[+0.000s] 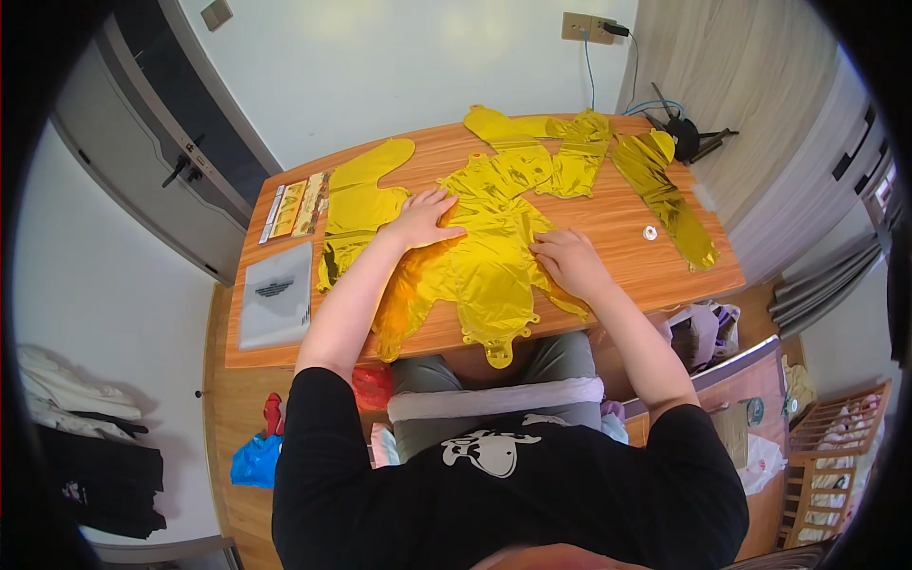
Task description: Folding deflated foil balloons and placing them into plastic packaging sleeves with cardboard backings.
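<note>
A large, uninflated gold foil balloon [494,275] lies flat and creased at the table's near middle, with small tabs along its lower edge. My left hand [425,220] is spread over its upper left part, fingers apart and thumb stretched to the right. At the balloon's right edge, the bent fingers of my right hand [570,261] close on the foil; their tips are partly hidden. Orange-tinted foil shows beneath my left forearm. Another flat gold balloon [366,190] lies to the left, a jointed one [575,152] behind, and a long narrow one [665,195] at right.
Left on the wooden table [617,256] lie a clear plastic bag [275,294] and printed cards [294,209]. A small white round item [650,233] sits at right. A black router [682,128] with cables stands at the back right corner. Bags lie on the floor.
</note>
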Available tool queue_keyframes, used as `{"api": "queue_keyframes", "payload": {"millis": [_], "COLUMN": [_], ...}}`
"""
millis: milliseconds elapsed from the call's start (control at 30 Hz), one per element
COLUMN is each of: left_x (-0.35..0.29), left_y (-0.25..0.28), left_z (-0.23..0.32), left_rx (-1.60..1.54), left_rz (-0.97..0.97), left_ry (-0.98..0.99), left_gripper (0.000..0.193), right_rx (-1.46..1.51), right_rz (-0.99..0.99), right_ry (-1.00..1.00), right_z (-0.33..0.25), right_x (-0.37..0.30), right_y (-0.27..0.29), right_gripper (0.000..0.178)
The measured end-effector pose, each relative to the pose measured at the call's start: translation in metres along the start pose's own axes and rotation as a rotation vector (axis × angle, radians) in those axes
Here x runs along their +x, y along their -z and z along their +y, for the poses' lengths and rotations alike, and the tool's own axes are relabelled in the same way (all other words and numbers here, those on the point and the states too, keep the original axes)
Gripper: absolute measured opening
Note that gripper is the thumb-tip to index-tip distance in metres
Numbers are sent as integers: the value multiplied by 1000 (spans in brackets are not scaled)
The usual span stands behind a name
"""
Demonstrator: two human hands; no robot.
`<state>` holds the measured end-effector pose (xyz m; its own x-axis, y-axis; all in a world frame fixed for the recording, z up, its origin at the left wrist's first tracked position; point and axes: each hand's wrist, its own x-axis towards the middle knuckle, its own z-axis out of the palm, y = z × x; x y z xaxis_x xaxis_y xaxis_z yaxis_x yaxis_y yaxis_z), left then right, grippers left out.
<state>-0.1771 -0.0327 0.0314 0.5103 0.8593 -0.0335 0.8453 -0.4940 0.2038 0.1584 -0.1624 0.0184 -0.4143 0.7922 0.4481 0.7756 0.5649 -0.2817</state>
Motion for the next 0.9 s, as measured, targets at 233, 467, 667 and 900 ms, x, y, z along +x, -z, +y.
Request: {"api": "queue_keyframes", "payload": {"millis": [233, 467, 667, 900], "left_x": [-5, -4, -21, -43], "left_y": [-2, 2, -4, -11], "left_z": [-6, -2, -16, 5], "left_rx": [14, 0, -347, -85], "left_rz": [-14, -12, 260, 124], "left_ry": [-43, -46, -49, -150], "left_gripper": [101, 101, 86, 86], "right_rx": [35, 22, 49, 73], "right_rz": [25, 22, 24, -37], "right_ry": [18, 13, 10, -25], "right_z": [-3, -1, -3, -2], "right_x": [2, 1, 3, 2], "right_y": [0, -2, -1, 3], "right_gripper": [23, 23, 23, 27]}}
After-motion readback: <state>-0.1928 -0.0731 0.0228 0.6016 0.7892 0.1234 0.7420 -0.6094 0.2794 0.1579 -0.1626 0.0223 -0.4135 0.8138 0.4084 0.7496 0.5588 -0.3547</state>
